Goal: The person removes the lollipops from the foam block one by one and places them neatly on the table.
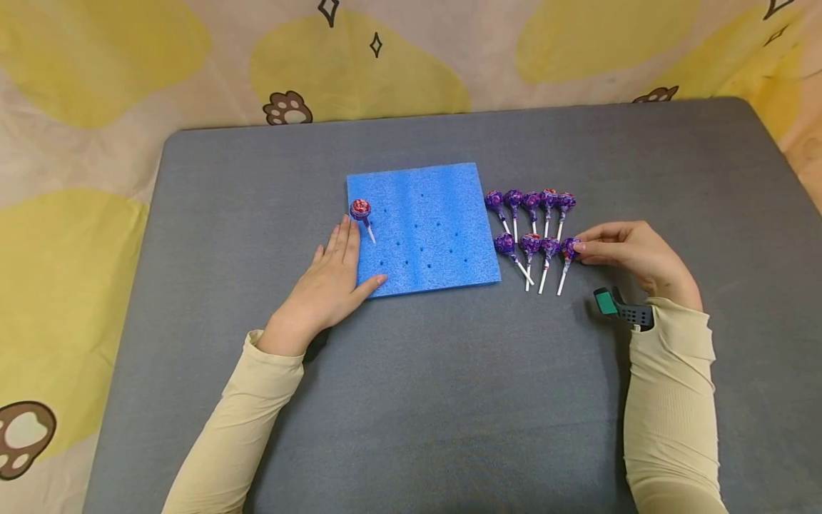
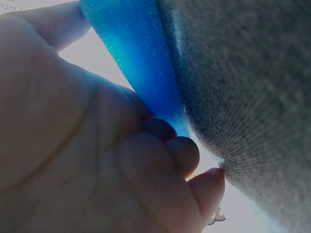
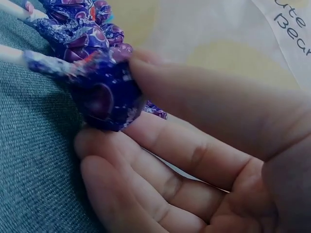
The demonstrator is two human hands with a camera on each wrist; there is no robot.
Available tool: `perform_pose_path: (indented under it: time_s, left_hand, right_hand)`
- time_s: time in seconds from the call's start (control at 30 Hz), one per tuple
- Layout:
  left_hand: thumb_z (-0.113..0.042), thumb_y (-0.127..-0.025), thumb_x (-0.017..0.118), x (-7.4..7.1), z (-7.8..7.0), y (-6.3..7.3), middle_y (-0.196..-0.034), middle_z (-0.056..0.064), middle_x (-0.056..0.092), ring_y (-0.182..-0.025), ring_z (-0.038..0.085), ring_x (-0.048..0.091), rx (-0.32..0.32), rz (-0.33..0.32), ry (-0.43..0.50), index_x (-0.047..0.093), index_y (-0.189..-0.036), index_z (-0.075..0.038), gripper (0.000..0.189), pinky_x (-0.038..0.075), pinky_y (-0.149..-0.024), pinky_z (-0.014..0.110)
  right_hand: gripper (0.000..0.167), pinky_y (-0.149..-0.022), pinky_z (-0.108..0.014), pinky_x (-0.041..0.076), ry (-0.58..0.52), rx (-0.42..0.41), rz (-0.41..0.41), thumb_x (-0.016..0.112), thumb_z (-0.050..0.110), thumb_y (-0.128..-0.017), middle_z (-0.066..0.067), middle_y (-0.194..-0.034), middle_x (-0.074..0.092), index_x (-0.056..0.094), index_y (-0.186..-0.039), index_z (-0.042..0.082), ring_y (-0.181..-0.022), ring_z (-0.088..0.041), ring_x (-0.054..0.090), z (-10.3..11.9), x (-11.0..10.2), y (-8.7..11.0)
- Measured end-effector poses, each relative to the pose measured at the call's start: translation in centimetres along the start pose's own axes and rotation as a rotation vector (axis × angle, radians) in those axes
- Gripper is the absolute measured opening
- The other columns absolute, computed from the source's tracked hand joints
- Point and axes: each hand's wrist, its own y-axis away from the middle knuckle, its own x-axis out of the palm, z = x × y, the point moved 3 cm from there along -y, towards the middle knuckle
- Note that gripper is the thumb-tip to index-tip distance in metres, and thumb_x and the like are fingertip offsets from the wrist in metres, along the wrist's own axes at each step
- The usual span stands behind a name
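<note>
A blue foam block (image 1: 437,210) dotted with small holes lies on the grey table. One lollipop (image 1: 360,209) in a red and purple wrapper stands at its left side, stick end down at the foam. My left hand (image 1: 324,285) rests along the block's left edge, fingers straight and thumb over the near left corner. The left wrist view shows the fingertips against the foam's side. To the right of the block, my right hand (image 1: 636,257) pinches the purple wrapped head of a lollipop (image 3: 104,94) between thumb and fingers. This one is at the right end of the nearer row.
Beside the block lie two rows of purple lollipops, a far row (image 1: 531,201) and a near row (image 1: 530,244), white sticks pointing toward me. A patterned yellow and white cloth (image 1: 359,71) hangs behind the table (image 1: 411,400). A dark strap (image 1: 632,314) sits at the right wrist.
</note>
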Motion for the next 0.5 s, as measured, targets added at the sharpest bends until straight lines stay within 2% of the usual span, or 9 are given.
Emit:
perform_pose_path:
  time_s: [0.1,0.33,0.5]
  left_hand:
    - [-0.048,-0.097,0.044,0.0,0.0,0.01,-0.155,0.018,-0.012,-0.142,0.031,-0.007,0.0,-0.001,-0.003,-0.006,-0.148,0.004,0.088,0.006,-0.111,0.053]
    - [-0.048,-0.097,0.044,0.0,-0.01,0.06,-0.155,0.019,-0.012,-0.142,0.031,-0.007,0.001,0.0,-0.003,-0.006,-0.148,0.004,0.088,0.006,-0.111,0.053]
    - [-0.048,-0.097,0.043,-0.02,-0.02,0.09,-0.155,0.019,-0.012,-0.142,0.03,-0.007,0.0,0.002,-0.003,-0.007,-0.147,0.004,0.088,0.006,-0.111,0.052]
  right_hand:
    - [0.01,-0.071,-0.023,0.053,0.011,0.001,-0.005,0.068,0.013,-0.088,0.008,-0.084,0.07,0.073,-0.096,0.01,-0.078,-0.008,0.067,0.04,0.07,-0.03]
    - [0.008,-0.071,-0.022,0.053,-0.039,0.002,-0.027,0.068,0.014,-0.088,0.009,-0.083,0.07,0.073,-0.086,0.02,-0.077,-0.006,0.067,0.17,0.31,-0.09]
    - [0.006,-0.07,-0.021,0.052,0.001,-0.003,-0.032,0.069,0.015,-0.087,0.009,-0.081,0.07,0.073,-0.088,0.019,-0.076,-0.006,0.066,0.28,0.33,-0.01]
